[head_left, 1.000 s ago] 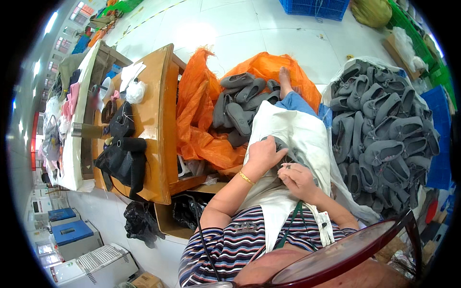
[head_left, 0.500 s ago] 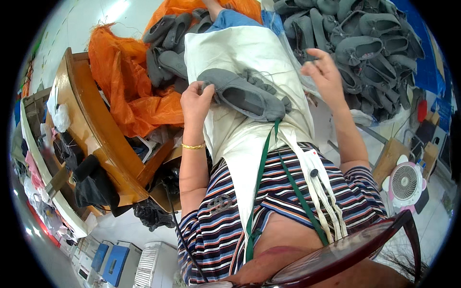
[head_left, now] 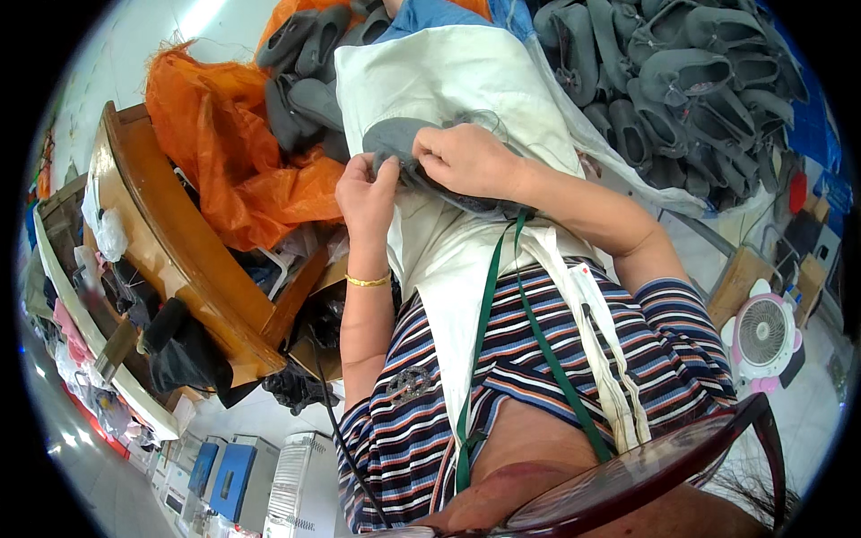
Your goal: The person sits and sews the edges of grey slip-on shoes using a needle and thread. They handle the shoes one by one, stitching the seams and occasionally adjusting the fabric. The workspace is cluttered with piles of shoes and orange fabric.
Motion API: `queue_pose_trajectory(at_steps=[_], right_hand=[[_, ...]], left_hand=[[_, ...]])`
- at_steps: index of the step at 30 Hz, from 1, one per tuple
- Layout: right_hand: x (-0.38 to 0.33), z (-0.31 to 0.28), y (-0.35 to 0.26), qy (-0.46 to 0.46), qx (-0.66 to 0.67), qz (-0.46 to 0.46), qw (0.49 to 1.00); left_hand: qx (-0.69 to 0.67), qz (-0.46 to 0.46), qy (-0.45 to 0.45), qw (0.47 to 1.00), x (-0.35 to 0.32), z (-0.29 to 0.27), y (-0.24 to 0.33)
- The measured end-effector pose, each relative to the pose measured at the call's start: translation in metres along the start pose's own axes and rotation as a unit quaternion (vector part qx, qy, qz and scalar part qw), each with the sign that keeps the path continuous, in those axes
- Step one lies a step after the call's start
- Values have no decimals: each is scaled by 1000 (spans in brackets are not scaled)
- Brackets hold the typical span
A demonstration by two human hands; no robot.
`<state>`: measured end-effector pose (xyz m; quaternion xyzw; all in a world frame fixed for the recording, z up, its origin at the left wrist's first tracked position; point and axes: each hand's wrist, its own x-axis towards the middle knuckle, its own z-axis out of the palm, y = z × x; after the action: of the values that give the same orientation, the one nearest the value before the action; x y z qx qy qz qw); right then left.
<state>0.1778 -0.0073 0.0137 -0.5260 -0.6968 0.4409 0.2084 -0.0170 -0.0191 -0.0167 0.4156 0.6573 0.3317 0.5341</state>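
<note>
1. On my feed, a grey shoe [head_left: 392,134] lies on the white apron [head_left: 421,67] across the person's lap, partly covered by the hands.
2. I see the left hand [head_left: 366,190] narrow, thumb and fingertips pinching the shoe's edge.
3. The right hand [head_left: 468,161] bends over the shoe, touching its upper – its fingertips are partly hidden, so I can't tell whether they grip anything.
4. Beyond the left hand, I make out an orange sack [head_left: 211,152] and more grey shoes [head_left: 289,100] beside it.
5. Toward the upper right I see a large heap of similar shoes [head_left: 682,81].
6. At left stands a wooden surface [head_left: 184,247] – a black bag [head_left: 186,351] rests near its edge.
</note>
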Motion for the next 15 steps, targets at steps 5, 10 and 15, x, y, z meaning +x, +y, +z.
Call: queue_pose_trajectory(at_steps=[5, 10, 15], right_hand=[[-6, 4, 3, -21, 5, 9, 1000], [-6, 4, 4, -18, 9, -5, 1000], [-5, 2, 4, -22, 1, -13, 1000]], left_hand=[[-79, 9, 9, 997, -8, 8, 4], [-123, 8, 7, 992, -9, 10, 5], [-126, 4, 10, 992, -8, 11, 4]])
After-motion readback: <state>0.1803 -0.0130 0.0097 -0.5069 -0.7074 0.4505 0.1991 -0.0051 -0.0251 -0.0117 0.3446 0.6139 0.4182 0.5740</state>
